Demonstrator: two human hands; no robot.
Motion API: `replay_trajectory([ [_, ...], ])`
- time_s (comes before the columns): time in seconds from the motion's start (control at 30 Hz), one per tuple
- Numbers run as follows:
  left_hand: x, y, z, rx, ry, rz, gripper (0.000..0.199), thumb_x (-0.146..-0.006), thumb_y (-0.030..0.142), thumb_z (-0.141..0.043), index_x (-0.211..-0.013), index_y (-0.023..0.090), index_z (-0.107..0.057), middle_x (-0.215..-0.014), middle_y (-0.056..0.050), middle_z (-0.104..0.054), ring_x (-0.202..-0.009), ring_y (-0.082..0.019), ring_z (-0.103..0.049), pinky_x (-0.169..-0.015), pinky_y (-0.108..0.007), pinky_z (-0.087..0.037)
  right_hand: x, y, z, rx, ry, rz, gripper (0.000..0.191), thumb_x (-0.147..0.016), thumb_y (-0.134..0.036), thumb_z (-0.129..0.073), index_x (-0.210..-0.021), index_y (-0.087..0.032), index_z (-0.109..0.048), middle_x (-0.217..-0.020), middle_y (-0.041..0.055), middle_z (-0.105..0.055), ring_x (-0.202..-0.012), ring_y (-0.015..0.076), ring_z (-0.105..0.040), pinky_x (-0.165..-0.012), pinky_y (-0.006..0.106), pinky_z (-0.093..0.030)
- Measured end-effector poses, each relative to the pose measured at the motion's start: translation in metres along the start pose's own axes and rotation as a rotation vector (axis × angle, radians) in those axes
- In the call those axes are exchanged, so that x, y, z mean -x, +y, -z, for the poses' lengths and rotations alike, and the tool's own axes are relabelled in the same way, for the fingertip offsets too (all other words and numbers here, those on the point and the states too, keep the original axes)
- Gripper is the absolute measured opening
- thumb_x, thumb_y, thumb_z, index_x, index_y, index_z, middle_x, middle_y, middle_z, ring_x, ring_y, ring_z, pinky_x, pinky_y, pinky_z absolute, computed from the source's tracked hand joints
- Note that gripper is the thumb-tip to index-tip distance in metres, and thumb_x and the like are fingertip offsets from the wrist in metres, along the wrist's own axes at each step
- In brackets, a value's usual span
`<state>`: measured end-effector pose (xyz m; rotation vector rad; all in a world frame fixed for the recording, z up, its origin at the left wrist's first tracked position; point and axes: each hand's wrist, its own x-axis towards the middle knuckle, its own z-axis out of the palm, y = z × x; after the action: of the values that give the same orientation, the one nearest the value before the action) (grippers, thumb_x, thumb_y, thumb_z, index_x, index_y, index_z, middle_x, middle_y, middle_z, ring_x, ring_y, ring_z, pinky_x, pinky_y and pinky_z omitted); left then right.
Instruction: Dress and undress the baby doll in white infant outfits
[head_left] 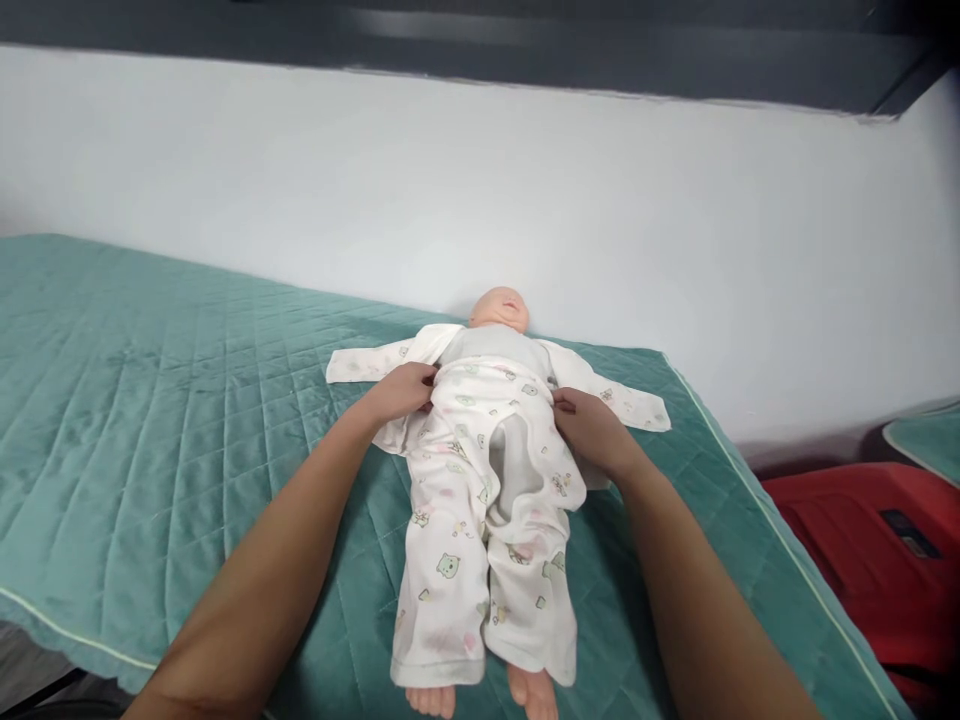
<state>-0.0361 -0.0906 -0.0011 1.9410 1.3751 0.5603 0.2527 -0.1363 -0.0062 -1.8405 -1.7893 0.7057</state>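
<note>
A baby doll (501, 308) lies on its back with its head toward the wall and its bare feet (431, 700) toward me. Its legs are inside white printed baby pants (448, 590), pulled up to the belly, with a gap at the crotch showing grey cloth. My left hand (409, 390) is closed on the pants' waist at the left side. At the opposite side, my right hand (592, 428) grips the waist too; both sets of fingertips are partly hidden. Beneath the doll is a matching white top (634, 405), spread open with both sleeves out.
A green quilted cover (187, 400) lies under everything, its piped edge running down the right. Behind stands a white wall (375, 190), with a dark beam (480, 50) overhead. A red plastic object (862, 540) is beyond the right edge.
</note>
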Motion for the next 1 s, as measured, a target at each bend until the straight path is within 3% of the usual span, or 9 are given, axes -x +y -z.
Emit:
replay_trajectory([
  [0.1,0.003,0.002,0.005,0.007,-0.056,-0.026,0.024,-0.068,0.021,-0.053,-0.083,0.018,-0.072,-0.083,-0.007,-0.074,-0.088,-0.026,-0.068,-0.075,-0.029,-0.051,0.002,0.007,0.004,-0.223,-0.098,0.035,0.019,-0.082,-0.037,-0.054,-0.077,-0.020,-0.063,-0.062,-0.0028,-0.056,-0.056,0.0124,-0.045,-0.055,0.025,-0.034],
  [0.2,0.006,0.004,0.008,0.016,-0.097,-0.056,0.026,-0.068,0.023,-0.054,-0.086,0.017,-0.072,-0.086,-0.007,-0.075,-0.090,-0.026,-0.067,-0.079,-0.030,-0.052,0.002,0.013,0.006,-0.322,-0.108,0.047,0.024,-0.083,-0.042,-0.056,-0.080,-0.020,-0.065,-0.058,-0.0051,-0.050,-0.054,0.0104,-0.041,-0.053,0.023,-0.032],
  [0.33,0.008,0.005,0.011,0.044,-0.154,-0.104,0.028,-0.068,0.025,-0.055,-0.090,0.017,-0.071,-0.095,-0.006,-0.075,-0.096,-0.027,-0.066,-0.083,-0.031,-0.051,0.002,0.011,0.006,-0.343,-0.139,0.041,0.020,-0.079,-0.036,-0.060,-0.088,-0.020,-0.069,-0.071,-0.0018,-0.064,-0.065,0.0137,-0.055,-0.058,0.023,-0.041],
  [0.47,0.009,0.005,0.010,0.072,-0.126,-0.095,0.025,-0.067,0.024,-0.057,-0.088,0.017,-0.070,-0.093,-0.007,-0.075,-0.097,-0.029,-0.066,-0.084,-0.032,-0.051,0.002,0.006,0.005,-0.340,-0.172,0.006,0.024,-0.074,-0.030,-0.061,-0.096,-0.022,-0.070,-0.084,0.0006,-0.072,-0.078,0.0190,-0.065,-0.063,0.025,-0.048],
  [0.7,0.014,0.013,0.002,0.225,-0.028,-0.056,0.020,-0.067,0.020,-0.059,-0.081,0.018,-0.072,-0.083,-0.008,-0.074,-0.095,-0.030,-0.066,-0.079,-0.032,-0.051,-0.004,0.005,-0.004,-0.123,-0.043,0.032,0.014,-0.069,-0.023,-0.057,-0.079,-0.021,-0.067,-0.082,0.0024,-0.074,-0.082,0.0215,-0.066,-0.067,0.027,-0.049],
  [0.87,0.020,0.024,-0.002,0.363,-0.015,0.049,0.021,-0.072,0.022,-0.058,-0.086,0.017,-0.073,-0.079,-0.006,-0.073,-0.087,-0.026,-0.066,-0.078,-0.033,-0.052,-0.004,0.000,-0.009,-0.034,0.053,0.001,0.013,-0.071,-0.025,-0.057,-0.079,-0.020,-0.066,-0.087,0.0049,-0.075,-0.084,0.0215,-0.065,-0.069,0.028,-0.047],
  [1.0,0.023,0.032,-0.002,0.451,-0.031,0.129,0.023,-0.074,0.020,-0.056,-0.089,0.016,-0.073,-0.082,-0.006,-0.073,-0.087,-0.024,-0.065,-0.079,-0.033,-0.053,-0.001,0.004,-0.001,-0.195,-0.048,-0.017,0.016,-0.072,-0.028,-0.061,-0.085,-0.020,-0.066,-0.089,0.0038,-0.074,-0.081,0.0201,-0.065,-0.065,0.026,-0.047],
])
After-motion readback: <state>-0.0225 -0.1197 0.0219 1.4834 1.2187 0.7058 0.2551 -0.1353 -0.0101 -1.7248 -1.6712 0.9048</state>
